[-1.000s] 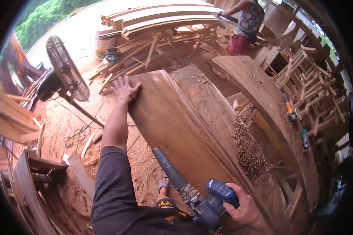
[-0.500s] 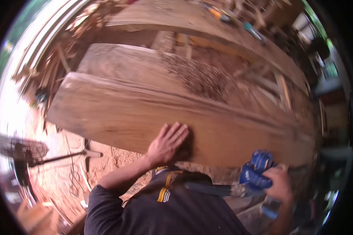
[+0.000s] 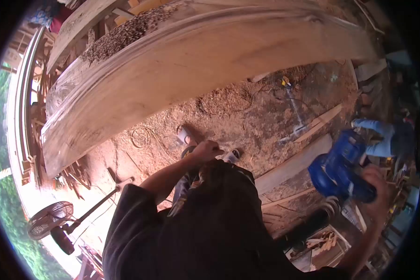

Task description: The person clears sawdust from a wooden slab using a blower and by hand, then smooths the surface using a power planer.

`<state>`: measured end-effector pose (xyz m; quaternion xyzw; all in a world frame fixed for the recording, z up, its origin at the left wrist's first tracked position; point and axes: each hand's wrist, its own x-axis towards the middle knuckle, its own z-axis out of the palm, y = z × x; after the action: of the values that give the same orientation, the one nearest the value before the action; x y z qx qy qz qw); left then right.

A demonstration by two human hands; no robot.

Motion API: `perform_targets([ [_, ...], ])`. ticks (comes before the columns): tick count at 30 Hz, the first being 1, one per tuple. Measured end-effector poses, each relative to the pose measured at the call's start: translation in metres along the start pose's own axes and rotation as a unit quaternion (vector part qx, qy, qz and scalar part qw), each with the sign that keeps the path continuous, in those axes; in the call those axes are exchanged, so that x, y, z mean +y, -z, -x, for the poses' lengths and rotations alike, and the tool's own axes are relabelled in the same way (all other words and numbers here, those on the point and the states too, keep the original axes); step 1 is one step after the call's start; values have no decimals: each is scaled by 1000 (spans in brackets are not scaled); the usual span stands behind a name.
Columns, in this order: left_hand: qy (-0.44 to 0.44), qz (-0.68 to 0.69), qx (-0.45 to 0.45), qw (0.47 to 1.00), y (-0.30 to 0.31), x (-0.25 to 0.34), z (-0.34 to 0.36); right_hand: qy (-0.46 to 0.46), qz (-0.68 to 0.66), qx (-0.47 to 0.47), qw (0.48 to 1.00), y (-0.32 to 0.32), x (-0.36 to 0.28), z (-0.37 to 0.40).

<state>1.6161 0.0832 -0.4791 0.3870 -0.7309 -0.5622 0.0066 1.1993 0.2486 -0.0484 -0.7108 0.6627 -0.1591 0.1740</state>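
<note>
My right hand (image 3: 377, 184) is wrapped round the handle of a blue handheld blower (image 3: 336, 168), out to the right of my body. Its black nozzle tube (image 3: 308, 228) points back down and left, toward my side. In front of my waist, my left hand (image 3: 207, 151) hangs with the fingers curled in, and nothing shows in it. A long, broad wooden plank (image 3: 186, 65) lies beyond both hands, untouched by either. Brown wood shavings (image 3: 121, 37) are heaped along its far side.
Sawdust covers the floor (image 3: 228, 107), with a coiled cable (image 3: 140, 137) on it. A pedestal fan (image 3: 51, 219) stands at the lower left. Offcut boards (image 3: 289, 163) lie near the blower. Another person (image 3: 382, 135) is at the right edge.
My left hand has come off the plank, back toward my waist, and its fingers have curled. The blower has moved outward and up in my right hand. My view has turned and tilted down.
</note>
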Motion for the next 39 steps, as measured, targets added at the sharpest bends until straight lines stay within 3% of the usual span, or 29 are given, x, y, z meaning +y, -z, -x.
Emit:
perform_targets([
  [2, -171, 13, -33, 985, -39, 7, -26, -85, 26, -5, 996, -29, 26, 20],
  [4, -70, -65, -151, 984, -53, 57, -34, -148, 132, -12, 980, -67, 44, 25],
  [5, -95, -82, -159, 979, -62, 65, -40, -154, 208, -10, 966, -84, 48, 26],
  [6, -119, -99, -162, 975, -69, 68, -49, -184, 203, -24, 962, -94, 51, 29],
  [9, -142, -129, -164, 968, -85, 65, -61, -82, 24, 31, 996, -83, 78, 57],
  [10, -149, -139, -164, 965, -84, 64, -67, -39, -92, 66, 993, -83, 84, 68],
  [13, -62, -131, -284, 948, -61, 105, -52, -146, -297, 121, 936, -103, 98, 100],
  [14, -14, -92, -270, 958, -61, 97, -47, -115, -284, 145, 941, -120, 123, 113],
  [17, -128, -190, -264, 937, -58, 31, -60, -175, -117, 19, 977, -134, 144, 91],
  [20, -15, -228, -184, 956, -36, 55, -54, -222, 104, -24, 969, -186, 173, 86],
  [21, 12, -199, -180, 963, -37, 66, -54, -227, 149, -37, 962, -187, 174, 88],
  [23, 73, -142, -175, 971, -39, 91, -50, -189, 21, 13, 982, -167, 194, 109],
  [24, 19, -152, -202, 967, -31, 139, -35, -173, -49, 36, 983, -165, 195, 127],
  [27, 33, 199, -285, 937, -73, 104, -53, -325, -243, 75, 911, -174, 187, 157],
  [28, 106, 200, -338, 914, -69, 141, -53, -262, -254, 142, 920, -205, 210, 180],
  [30, 25, 342, -281, 896, -95, 172, -36, -381, -364, 101, 844, -236, 210, 182],
  [31, 36, 387, -247, 888, -107, 186, -30, -386, -254, 100, 881, -261, 212, 186],
  [32, 43, 431, -212, 876, -119, 201, -25, -357, -159, 174, 904, -282, 192, 180],
  [33, 98, 447, -169, 873, -127, 218, -26, -387, -176, 196, 884, -322, 202, 192],
  [34, 152, 461, -124, 865, -136, 231, -29, -390, -273, 200, 856, -358, 208, 205],
  [35, 119, 464, -113, 871, -148, 239, -36, -355, -290, 203, 865, -379, 202, 211],
  [37, 56, 470, -88, 876, -172, 254, -47, -354, -498, 263, 747, -370, 146, 208],
  [38, -16, 349, -114, 930, -175, 268, -41, -298, -680, 296, 602, -393, 139, 216],
  [39, -61, 245, -162, 954, -188, 269, -29, -245, -817, 318, 414, -418, 134, 227],
])
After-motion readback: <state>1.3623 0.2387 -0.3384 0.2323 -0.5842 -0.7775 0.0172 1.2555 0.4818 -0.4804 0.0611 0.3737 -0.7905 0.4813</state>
